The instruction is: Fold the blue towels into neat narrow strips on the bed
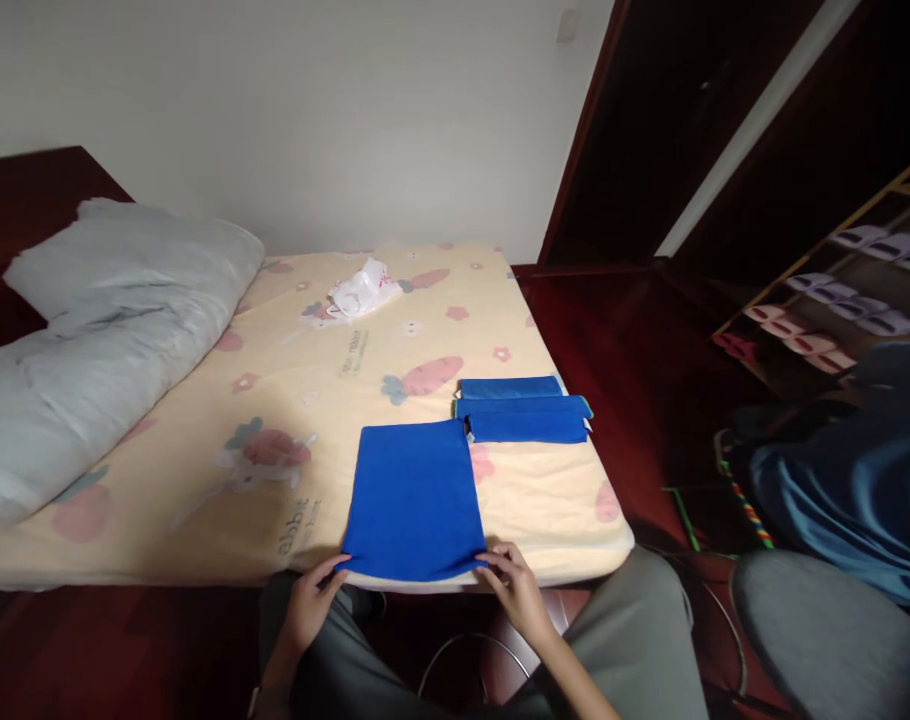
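Note:
A flat blue cloth [416,495] lies spread on the bed's near edge, roughly square. My left hand [311,602] pinches its near left corner between thumb and fingers. At the near right corner, my right hand [516,592] pinches the cloth the same way. Just beyond its far right corner lie folded blue cloths [528,418], laid in strips that overlap one another, with small white tags at their ends.
The bed [200,500] has a yellow sheet with rabbits and carrots. A crumpled white plastic bag [365,290] lies farther back. Left is a grey quilt [125,330]. On the right stand a slipper rack [837,290] and a grey stool [830,630].

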`<action>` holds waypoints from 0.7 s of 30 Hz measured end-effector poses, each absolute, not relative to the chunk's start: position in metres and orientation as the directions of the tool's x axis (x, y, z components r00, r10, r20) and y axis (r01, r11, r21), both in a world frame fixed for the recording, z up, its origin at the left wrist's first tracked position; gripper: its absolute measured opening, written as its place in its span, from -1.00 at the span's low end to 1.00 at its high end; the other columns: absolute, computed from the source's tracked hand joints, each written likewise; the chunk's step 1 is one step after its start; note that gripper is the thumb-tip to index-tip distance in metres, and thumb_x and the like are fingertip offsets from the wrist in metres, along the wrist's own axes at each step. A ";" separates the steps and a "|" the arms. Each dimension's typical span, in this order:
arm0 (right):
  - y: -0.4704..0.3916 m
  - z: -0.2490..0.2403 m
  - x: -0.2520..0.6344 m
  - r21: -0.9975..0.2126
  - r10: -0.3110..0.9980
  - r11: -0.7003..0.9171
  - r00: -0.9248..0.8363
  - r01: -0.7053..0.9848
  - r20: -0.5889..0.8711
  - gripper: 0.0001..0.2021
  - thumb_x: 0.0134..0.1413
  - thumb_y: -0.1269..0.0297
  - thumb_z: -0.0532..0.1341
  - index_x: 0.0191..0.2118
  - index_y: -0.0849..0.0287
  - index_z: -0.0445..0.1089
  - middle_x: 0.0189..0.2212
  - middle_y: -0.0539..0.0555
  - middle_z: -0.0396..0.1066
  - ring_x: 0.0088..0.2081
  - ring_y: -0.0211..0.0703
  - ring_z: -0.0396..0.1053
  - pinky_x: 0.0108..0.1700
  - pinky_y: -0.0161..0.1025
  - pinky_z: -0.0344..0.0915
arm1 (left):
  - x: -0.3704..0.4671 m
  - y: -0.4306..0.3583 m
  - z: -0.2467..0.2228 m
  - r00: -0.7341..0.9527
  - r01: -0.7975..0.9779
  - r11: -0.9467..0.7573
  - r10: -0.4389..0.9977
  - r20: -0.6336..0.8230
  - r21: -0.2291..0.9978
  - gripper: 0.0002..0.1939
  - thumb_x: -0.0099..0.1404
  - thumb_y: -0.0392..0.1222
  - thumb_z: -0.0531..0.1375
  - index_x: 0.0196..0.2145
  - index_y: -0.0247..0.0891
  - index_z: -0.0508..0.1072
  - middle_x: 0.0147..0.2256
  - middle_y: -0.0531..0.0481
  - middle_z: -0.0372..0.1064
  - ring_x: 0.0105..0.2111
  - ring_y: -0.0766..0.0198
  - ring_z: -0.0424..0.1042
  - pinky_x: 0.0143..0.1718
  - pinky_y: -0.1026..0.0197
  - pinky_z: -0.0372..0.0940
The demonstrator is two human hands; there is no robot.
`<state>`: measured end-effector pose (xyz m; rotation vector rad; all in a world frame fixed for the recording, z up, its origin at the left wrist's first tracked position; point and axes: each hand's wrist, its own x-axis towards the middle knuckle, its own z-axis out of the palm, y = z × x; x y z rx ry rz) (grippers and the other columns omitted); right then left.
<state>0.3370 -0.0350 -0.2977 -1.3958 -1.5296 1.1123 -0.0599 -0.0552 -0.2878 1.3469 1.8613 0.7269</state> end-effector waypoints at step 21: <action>-0.008 -0.302 0.338 -0.773 0.976 0.150 -0.217 0.617 0.017 -0.66 0.34 0.04 0.08 -0.04 0.12 0.49 -0.13 0.20 0.51 -0.07 0.10 0.42 0.02 0.00 0.31 | -0.055 -0.025 -0.309 -0.293 0.593 0.267 0.950 -0.106 0.760 -0.50 0.18 0.28 0.14 -0.26 -0.18 0.58 -0.22 -0.13 0.60 -0.14 -0.02 0.55 -0.03 -0.04 0.44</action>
